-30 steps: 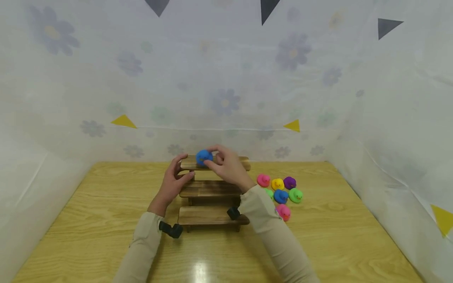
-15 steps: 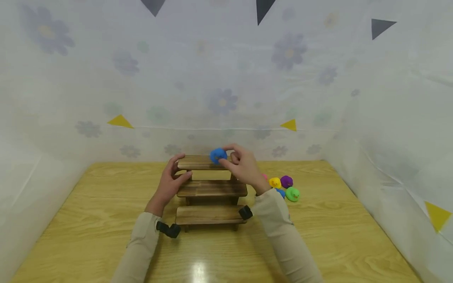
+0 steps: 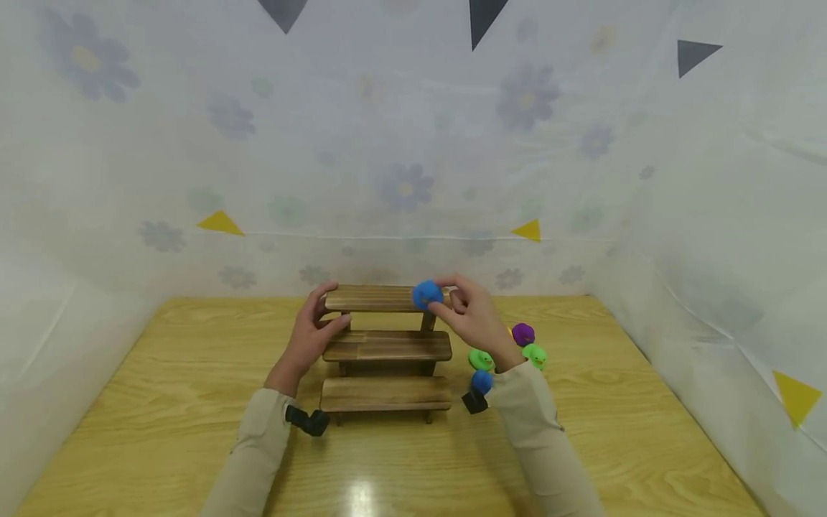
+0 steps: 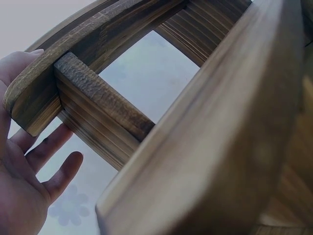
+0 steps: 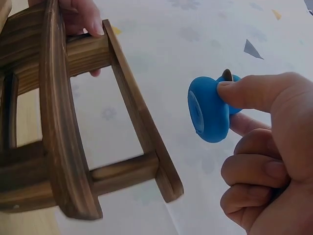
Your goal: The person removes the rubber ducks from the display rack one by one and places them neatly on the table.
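Note:
A three-tier wooden step stand stands on the table. My left hand grips the left end of its top tier, fingers behind the board and thumb by the leg below; the left wrist view shows fingers around that end. With thumb and index finger my right hand pinches a blue rubber duck, which overlaps the right end of the top tier in the head view. Seen from the right wrist, the duck is held apart from the stand, its flat base facing the boards, the other fingers curled in.
Right of the stand, more rubber ducks lie on the wooden table: a purple one, two green ones, a blue one and a sliver of yellow, partly behind the right arm. Flower-patterned sheeting encloses the back and sides.
My right hand has carried the blue duck rightward along the top tier, from near its left part to its right end. The left hand keeps its place on the stand.

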Motion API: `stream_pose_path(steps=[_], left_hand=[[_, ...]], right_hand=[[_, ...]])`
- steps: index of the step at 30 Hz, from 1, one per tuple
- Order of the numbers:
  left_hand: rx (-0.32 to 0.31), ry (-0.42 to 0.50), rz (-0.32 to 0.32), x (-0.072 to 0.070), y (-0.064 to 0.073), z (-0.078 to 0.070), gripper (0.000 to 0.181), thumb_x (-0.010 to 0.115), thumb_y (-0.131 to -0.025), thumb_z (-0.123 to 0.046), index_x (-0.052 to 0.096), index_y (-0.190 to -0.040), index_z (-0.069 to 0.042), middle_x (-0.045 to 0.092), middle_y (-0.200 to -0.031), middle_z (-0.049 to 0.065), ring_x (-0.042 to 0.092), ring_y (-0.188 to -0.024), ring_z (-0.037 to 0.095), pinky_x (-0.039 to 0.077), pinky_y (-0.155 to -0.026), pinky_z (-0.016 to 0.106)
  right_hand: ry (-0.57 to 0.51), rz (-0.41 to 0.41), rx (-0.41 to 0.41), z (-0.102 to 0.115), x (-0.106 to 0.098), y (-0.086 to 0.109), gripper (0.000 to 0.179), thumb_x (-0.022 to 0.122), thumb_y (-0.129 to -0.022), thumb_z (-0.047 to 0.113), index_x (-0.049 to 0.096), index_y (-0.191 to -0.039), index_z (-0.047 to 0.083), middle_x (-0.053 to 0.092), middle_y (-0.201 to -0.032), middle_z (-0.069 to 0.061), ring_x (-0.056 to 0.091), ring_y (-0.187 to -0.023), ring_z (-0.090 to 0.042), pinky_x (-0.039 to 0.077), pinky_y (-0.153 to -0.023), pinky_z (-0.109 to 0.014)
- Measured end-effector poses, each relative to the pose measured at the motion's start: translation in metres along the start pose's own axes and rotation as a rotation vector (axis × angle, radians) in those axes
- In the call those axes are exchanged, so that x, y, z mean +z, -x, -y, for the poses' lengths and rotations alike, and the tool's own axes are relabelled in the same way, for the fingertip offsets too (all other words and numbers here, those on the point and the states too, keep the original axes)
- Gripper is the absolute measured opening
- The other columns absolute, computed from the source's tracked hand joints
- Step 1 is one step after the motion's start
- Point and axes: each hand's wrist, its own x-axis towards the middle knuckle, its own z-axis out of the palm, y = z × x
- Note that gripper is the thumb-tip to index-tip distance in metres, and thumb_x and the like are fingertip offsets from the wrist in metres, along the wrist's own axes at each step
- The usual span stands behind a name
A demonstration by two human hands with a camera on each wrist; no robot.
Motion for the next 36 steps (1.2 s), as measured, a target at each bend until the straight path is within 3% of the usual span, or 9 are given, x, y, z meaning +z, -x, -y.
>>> stream_pose_path(steps=[4,12,19,28,36], left_hand=[[-0.012,-0.009,0.004,0.001,0.003,-0.011,0.061,0.059,-0.095,-0.005,0.030,-0.149,-0.006,0.030,-0.152,0.019,0.047,-0.109,0.005,0.042,-0.089,0.013],[-0.012,-0.001,0.005,0.001,0.003,-0.012,0.061,0.059,-0.095,-0.004,0.030,-0.149,-0.007,0.029,-0.154,0.018,0.048,-0.109,0.000,0.042,-0.088,0.013],[0.024,-0.001,-0.009,-0.004,-0.003,0.019,0.061,0.061,-0.095,-0.011,0.033,-0.149,-0.014,0.025,-0.157,0.010,0.042,-0.126,0.016,0.042,-0.094,0.020],[0.013,-0.010,-0.021,-0.005,-0.001,0.021,0.061,0.061,-0.095,-0.010,0.032,-0.148,-0.012,0.030,-0.154,0.011,0.045,-0.117,0.004,0.042,-0.092,0.018],[0.013,-0.006,-0.025,-0.007,-0.002,0.019,0.060,0.060,-0.095,-0.010,0.033,-0.148,-0.013,0.039,-0.147,0.015,0.049,-0.111,0.006,0.042,-0.091,0.016]], right_hand=[[0.042,-0.026,0.005,-0.008,-0.007,0.009,0.029,0.066,-0.091,0.008,0.061,-0.120,0.003,0.023,-0.053,0.006,0.021,-0.042,-0.002,0.027,-0.047,-0.022],[0.045,-0.047,0.056,-0.017,-0.020,0.029,0.032,0.067,-0.091,0.017,0.060,-0.122,0.011,0.025,-0.054,0.004,0.023,-0.042,-0.007,0.027,-0.043,-0.024],[0.113,-0.096,0.020,-0.024,-0.028,0.044,0.030,0.069,-0.089,0.010,0.062,-0.118,0.006,0.025,-0.053,0.007,0.021,-0.044,-0.003,0.028,-0.046,-0.024],[0.155,-0.108,0.064,-0.049,-0.040,0.070,0.029,0.070,-0.089,0.011,0.063,-0.117,0.007,0.025,-0.054,0.007,0.021,-0.043,-0.001,0.027,-0.044,-0.022],[0.147,-0.142,0.105,-0.045,-0.049,0.094,0.030,0.068,-0.086,-0.002,0.061,-0.116,-0.004,0.026,-0.055,0.003,0.018,-0.047,0.004,0.030,-0.045,-0.024]])
